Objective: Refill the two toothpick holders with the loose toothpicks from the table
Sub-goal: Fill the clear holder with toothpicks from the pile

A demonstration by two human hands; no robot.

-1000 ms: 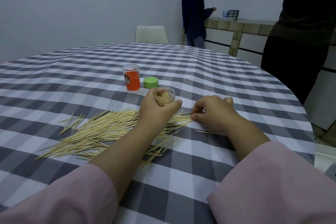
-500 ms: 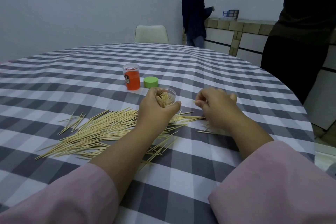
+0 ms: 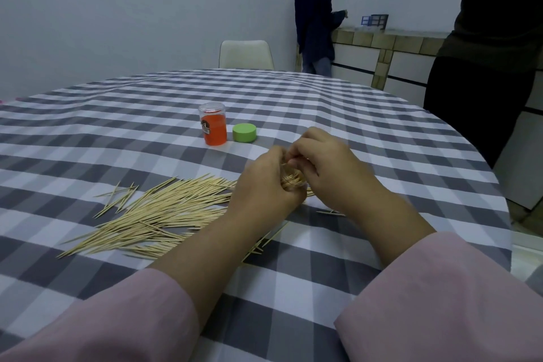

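My left hand [image 3: 263,182] clasps the clear holder [image 3: 291,181] while my right hand [image 3: 326,164] pinches toothpicks [image 3: 164,214] into it; light, brittle slivers, best pinched mid-length.

A dining area of a home or a small eatery is suggested; which of the two cannot be told. The lower and middle frame is filled by a round table [image 3: 367,114] covered with a grey and white checked cloth. A pale chair [image 3: 246,54] is pushed against its far edge at upper centre. Plain pale walls are seen across the upper left. At upper right, a counter [image 3: 390,38] faced with tan tiles and white panels runs along the wall, with a small blue rack [image 3: 374,20] set on it. One person in dark clothing [image 3: 316,15] stands at that counter, and another dark-clothed figure [image 3: 493,47] is cut off by the right edge.
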